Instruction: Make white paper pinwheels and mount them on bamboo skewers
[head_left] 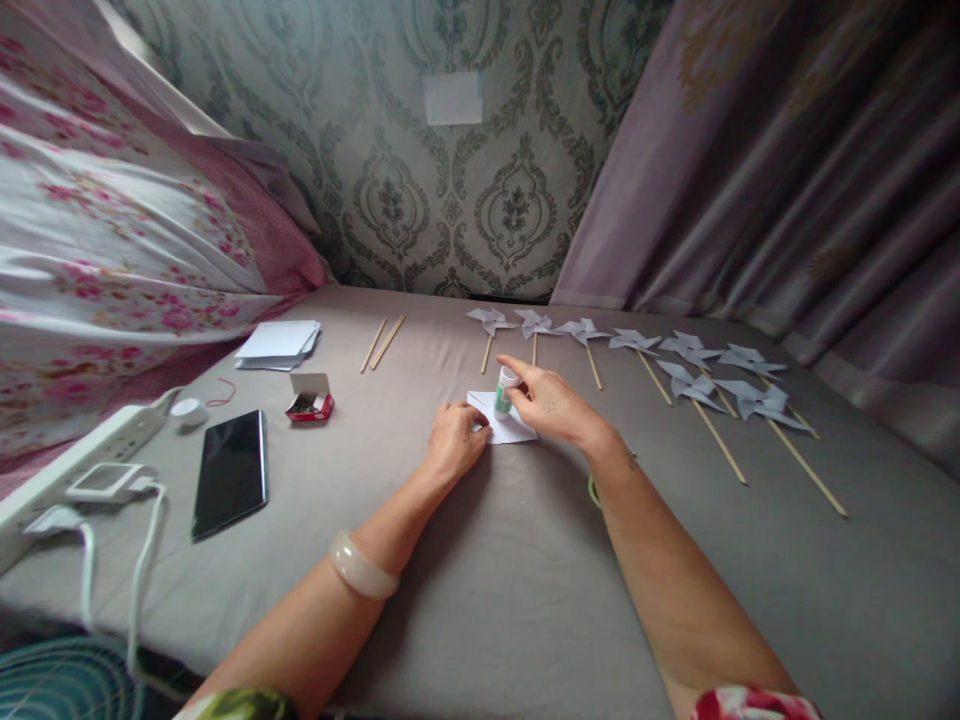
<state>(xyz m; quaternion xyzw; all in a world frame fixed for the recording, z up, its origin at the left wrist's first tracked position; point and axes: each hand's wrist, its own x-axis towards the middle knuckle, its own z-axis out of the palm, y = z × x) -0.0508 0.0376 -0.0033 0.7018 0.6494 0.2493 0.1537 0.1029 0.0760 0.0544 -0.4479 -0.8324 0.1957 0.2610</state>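
Observation:
A small piece of white paper (517, 432) lies on the cloth-covered surface in front of me. My left hand (454, 440) is at its left edge, thumb and fingers curled together on the paper. My right hand (553, 402) grips a white and green glue stick (502, 393), held upright over the paper with its lower end down at the sheet. The index finger reaches past the top of the tube. Whether the glue touches the paper is hard to make out.
Several paper pinwheels on sticks (694, 388) lie at right. At left are a paper stack (277, 342), loose wooden sticks (386, 345), an open small red box (310, 402), a phone (231, 472), a white round lid (189, 412) and a power strip (112, 452) with cables.

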